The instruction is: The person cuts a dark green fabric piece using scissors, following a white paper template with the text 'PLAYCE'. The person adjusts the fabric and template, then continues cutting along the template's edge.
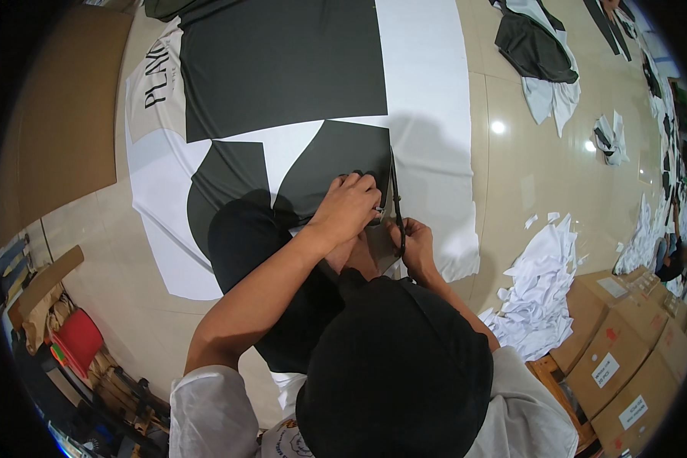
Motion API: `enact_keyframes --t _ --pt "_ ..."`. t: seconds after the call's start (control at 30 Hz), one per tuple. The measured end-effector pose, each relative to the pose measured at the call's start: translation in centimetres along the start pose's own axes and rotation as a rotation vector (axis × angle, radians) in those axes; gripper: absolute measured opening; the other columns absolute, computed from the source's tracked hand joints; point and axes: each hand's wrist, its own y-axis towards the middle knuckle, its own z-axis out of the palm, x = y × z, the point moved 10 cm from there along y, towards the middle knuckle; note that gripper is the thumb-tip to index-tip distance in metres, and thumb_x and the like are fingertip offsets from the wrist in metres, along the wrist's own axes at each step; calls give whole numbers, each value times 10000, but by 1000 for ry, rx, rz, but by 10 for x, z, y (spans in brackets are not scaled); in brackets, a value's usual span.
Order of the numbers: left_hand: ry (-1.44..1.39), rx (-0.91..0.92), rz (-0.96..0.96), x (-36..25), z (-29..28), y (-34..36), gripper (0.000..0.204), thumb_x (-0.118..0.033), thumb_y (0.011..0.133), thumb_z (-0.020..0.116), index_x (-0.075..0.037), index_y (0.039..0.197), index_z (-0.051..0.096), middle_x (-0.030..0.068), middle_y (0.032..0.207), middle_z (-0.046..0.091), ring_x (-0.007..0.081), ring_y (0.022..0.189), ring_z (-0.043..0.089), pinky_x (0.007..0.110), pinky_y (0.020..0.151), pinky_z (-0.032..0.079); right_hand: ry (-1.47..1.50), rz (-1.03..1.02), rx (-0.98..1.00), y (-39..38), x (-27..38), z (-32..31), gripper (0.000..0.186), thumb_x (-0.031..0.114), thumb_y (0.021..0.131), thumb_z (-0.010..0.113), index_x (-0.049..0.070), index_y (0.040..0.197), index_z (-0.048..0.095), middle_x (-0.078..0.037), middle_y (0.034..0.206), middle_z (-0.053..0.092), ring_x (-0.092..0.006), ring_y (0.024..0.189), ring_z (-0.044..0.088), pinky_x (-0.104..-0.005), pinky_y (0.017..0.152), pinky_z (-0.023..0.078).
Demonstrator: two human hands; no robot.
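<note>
My left hand point(350, 205) lies curled on a dark grey cut fabric piece point(313, 165), its fingers gripping the piece near the right edge. Just right of it, my right hand point(415, 244) is closed beside a thin dark strip point(395, 177) along that edge; what its fingers hold is unclear. A bare foot point(354, 257) is partly visible beneath my left forearm. Another curved dark piece point(233, 172) lies to the left, and a large dark rectangle point(282, 61) lies above, all on white material point(427, 69). A pale printed fabric point(149, 91) sits at the left.
A brown cardboard sheet point(65, 91) lies left, above a red object point(79, 336) and clutter. At right are dark-and-white fabric bundles point(534, 49), white scrap piles point(538, 290) and stacked cartons point(618, 366). Other people point(669, 259) are partly visible at the far right.
</note>
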Motion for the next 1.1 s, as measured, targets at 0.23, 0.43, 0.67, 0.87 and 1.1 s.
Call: enact_keyframes --t 0.23,0.43,0.67,0.87,1.1 --pt "-18 9 -4 1 1 0 193 -204 924 808 -82 1042 717 86 1174 610 321 1232 599 506 1094 467 -32 -9 -10 0 0 -2 326 285 970 846 32 845 684 -2 708 642 -77 591 545 -278 522 408" --pt "-21 12 -6 1 2 -1 197 -211 926 809 -81 1043 720 83 1177 613 321 1233 600 505 1100 467 -18 1 -4 -2 1 -1 322 269 971 842 49 826 656 6 709 636 -72 584 534 -282 516 400" --pt "-35 10 -12 2 0 -2 190 -214 925 809 -87 1036 720 81 1162 623 321 1216 609 501 1082 480 32 22 6 3 11 5 350 323 965 853 54 846 664 12 714 628 -71 586 530 -273 522 401" --pt "-43 36 -25 2 -3 -2 180 -200 928 802 -85 1039 721 82 1163 624 318 1215 609 502 1071 482 78 10 16 14 20 11 359 336 966 851 58 840 662 7 719 633 -75 579 536 -267 518 392" --pt "-49 35 -36 2 -4 -2 182 -185 918 807 -80 1040 722 80 1171 628 321 1223 611 504 1072 485 73 25 11 17 23 12 363 329 961 862 55 838 659 5 710 626 -76 566 536 -266 514 399"
